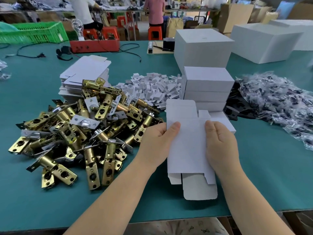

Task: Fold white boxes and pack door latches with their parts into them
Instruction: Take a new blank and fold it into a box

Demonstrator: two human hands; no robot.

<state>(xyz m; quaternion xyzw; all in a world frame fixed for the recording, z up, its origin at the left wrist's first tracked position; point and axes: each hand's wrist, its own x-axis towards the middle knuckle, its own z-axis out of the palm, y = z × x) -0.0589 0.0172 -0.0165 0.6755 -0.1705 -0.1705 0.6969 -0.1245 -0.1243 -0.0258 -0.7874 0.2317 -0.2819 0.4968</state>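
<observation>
A flat, unfolded white box (pixel 188 143) is held upright over the green table (pixel 262 175), its flaps open at both ends. My left hand (pixel 157 145) grips its left edge with the thumb on the front. My right hand (pixel 220 143) holds the right edge, thumb on the front. To the left lies a heap of brass door latches (pixel 76 133). A stack of flat white box blanks (pixel 84 73) sits behind the latches. Folded white boxes (pixel 208 87) are stacked just beyond my hands.
Small white card inserts (pixel 152 87) are piled mid-table. Plastic bags of dark parts (pixel 274 102) spread at the right. Large white cartons (pixel 203 50) stand behind, a red tray (pixel 94 45) and a green crate (pixel 32 33) at the back left. People work in the background.
</observation>
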